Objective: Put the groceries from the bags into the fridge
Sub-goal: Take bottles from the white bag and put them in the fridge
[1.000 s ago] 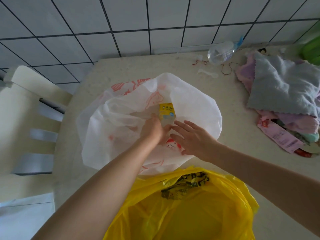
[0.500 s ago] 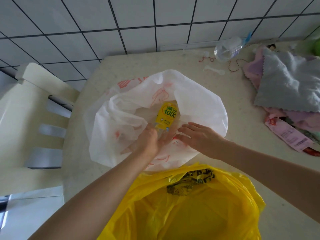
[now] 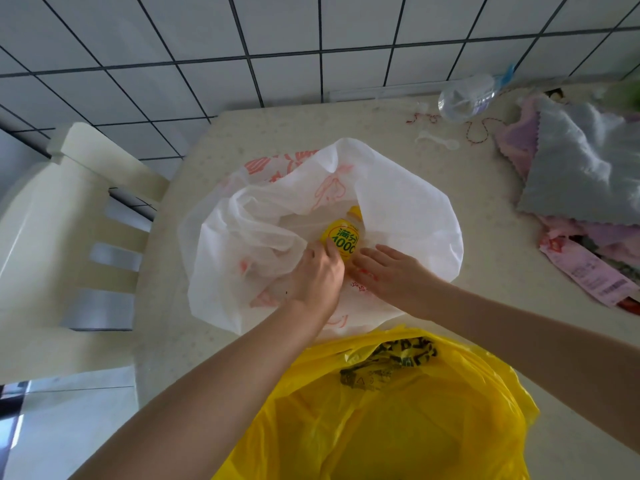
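Note:
A white plastic bag (image 3: pixel 408 209) with red print lies open on the beige table (image 3: pixel 485 306). Inside it my left hand (image 3: pixel 317 278) grips a bottle with a yellow label (image 3: pixel 341 237), whose cap end points away from me. My right hand (image 3: pixel 388 271) lies flat on the near side of the white bag, fingers straight, right beside the bottle. A yellow plastic bag (image 3: pixel 398 410) stands open at the near table edge, below both arms; what it holds is hidden.
A cream chair (image 3: pixel 69 244) stands to the left of the table. At the back right lie a clear plastic bottle (image 3: pixel 464 97), a small white spoon (image 3: pixel 438 142), a red string and a pile of cloths (image 3: pixel 581 161) with a pink receipt (image 3: pixel 588 275). A tiled wall backs the table.
My left hand has lifted the yellow-labelled bottle and turned it so the label's front faces up. The right hand stays pressed on the white bag.

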`<state>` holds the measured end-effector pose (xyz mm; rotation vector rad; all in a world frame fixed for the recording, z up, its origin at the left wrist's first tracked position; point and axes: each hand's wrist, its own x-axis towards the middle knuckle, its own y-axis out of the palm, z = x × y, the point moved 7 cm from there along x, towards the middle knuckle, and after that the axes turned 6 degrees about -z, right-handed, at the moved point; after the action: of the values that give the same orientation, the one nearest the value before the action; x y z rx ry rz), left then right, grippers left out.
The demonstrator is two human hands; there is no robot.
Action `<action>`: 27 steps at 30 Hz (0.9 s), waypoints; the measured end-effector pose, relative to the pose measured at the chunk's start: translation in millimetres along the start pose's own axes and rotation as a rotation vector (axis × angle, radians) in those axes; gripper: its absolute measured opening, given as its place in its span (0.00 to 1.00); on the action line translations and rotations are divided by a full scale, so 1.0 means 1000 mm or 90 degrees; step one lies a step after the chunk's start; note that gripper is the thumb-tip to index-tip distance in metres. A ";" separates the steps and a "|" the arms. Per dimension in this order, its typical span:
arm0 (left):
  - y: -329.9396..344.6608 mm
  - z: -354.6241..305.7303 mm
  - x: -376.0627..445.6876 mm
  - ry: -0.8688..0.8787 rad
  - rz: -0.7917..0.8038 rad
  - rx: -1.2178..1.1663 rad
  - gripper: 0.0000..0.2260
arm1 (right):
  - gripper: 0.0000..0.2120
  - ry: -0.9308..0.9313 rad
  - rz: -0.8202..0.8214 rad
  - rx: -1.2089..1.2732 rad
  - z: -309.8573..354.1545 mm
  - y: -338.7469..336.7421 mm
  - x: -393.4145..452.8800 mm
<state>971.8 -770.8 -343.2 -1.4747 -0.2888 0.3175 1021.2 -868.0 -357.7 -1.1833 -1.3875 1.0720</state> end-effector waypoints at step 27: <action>-0.075 0.077 -0.011 -0.246 -0.216 -0.490 0.36 | 0.30 0.277 -0.128 0.242 -0.029 -0.053 0.005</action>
<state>934.9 -709.5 -262.5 -2.0682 -1.0474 0.2191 1043.4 -869.6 -301.6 -0.9059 -0.8947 0.8267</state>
